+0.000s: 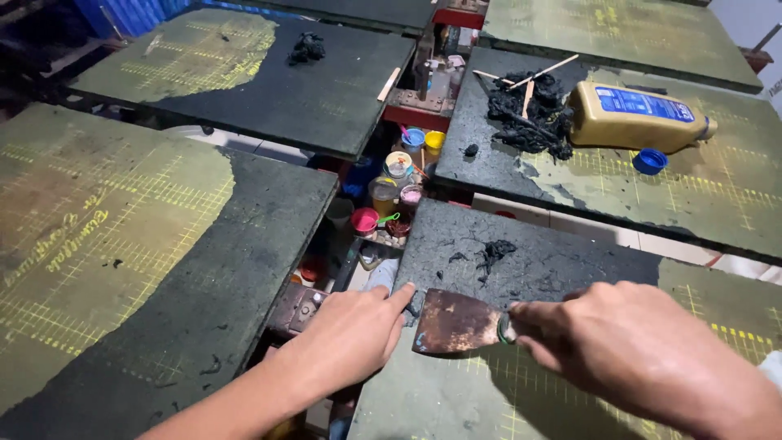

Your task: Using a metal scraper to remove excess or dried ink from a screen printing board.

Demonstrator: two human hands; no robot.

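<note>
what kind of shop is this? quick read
Likely a screen-printing workshop. Flat gridded print boards radiate around a central stand crowded with small ink pots. The right hand holds a rusty scraper on a board caked with black residue; the left hand steadies its edge.

Scraper (456,320): rusty brown metal blade, wide, flat on my near board (456,399), edge pointing left. Handle hidden in my right hand (627,350). Black scraped residue (493,253) lies just beyond blade, w/ dark coating around it.

rusty metal scraper (454,321), matt gritty board (538,269)
</note>
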